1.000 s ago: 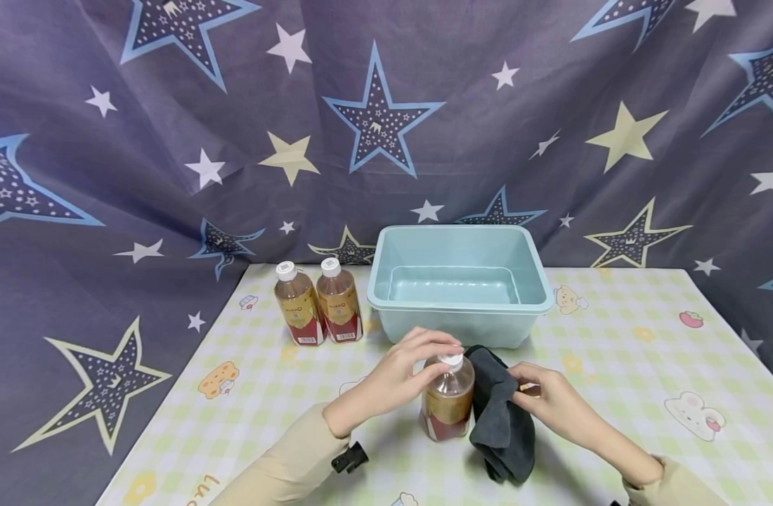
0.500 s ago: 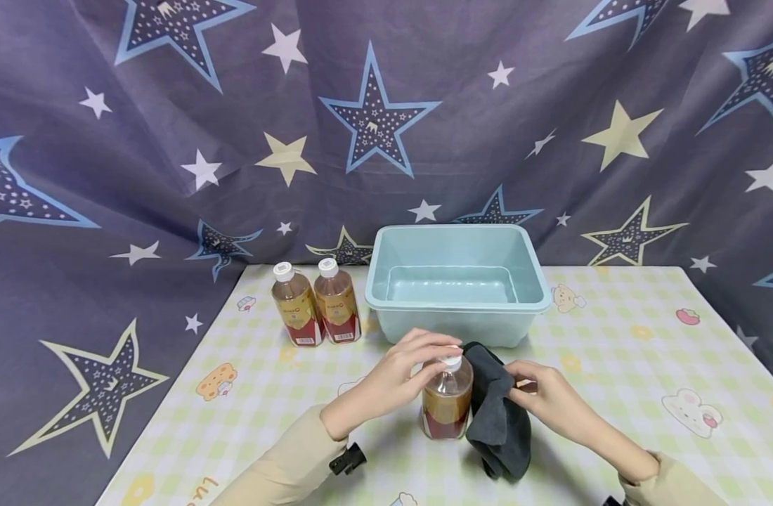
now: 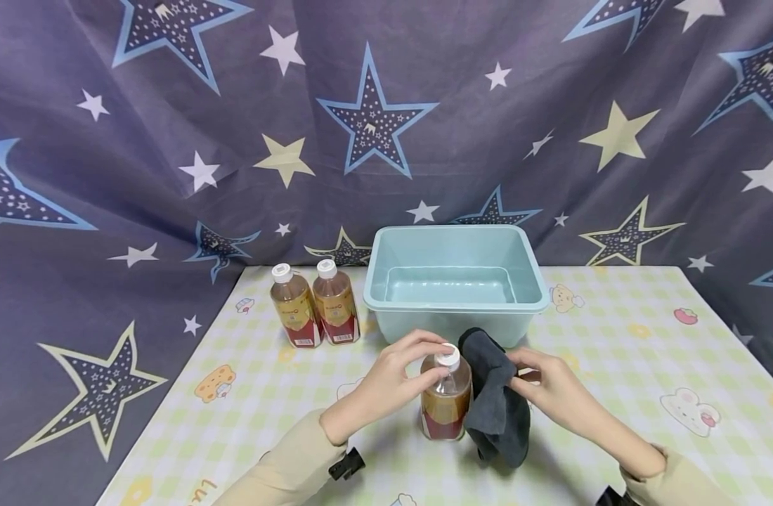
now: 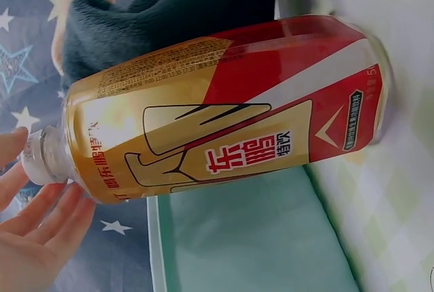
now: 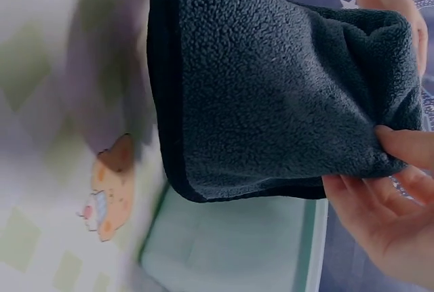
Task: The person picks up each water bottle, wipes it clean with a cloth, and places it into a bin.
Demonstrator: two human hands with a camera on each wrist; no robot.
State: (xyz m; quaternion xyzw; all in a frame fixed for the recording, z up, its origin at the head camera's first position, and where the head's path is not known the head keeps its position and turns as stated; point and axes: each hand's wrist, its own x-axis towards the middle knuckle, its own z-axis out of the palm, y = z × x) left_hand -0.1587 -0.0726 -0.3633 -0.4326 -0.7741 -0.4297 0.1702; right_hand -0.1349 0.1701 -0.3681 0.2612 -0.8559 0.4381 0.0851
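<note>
A drink bottle with a white cap and a gold and red label stands on the table in front of the tub. My left hand holds it at the cap, fingers and thumb on either side. Just right of the bottle hangs a dark grey fleece towel, folded, with a black edge. My right hand pinches the towel's upper part between thumb and fingers. In the right wrist view the towel hides the bottle.
A light blue plastic tub stands behind the hands, with nothing inside. To its left two similar capped bottles stand side by side. A checked cloth covers the table, and a starry curtain hangs behind.
The towel in my right hand has shifted slightly upward and away along the bottle's right side. My left fingers have shifted a little on the cap; the bottle stays in place.
</note>
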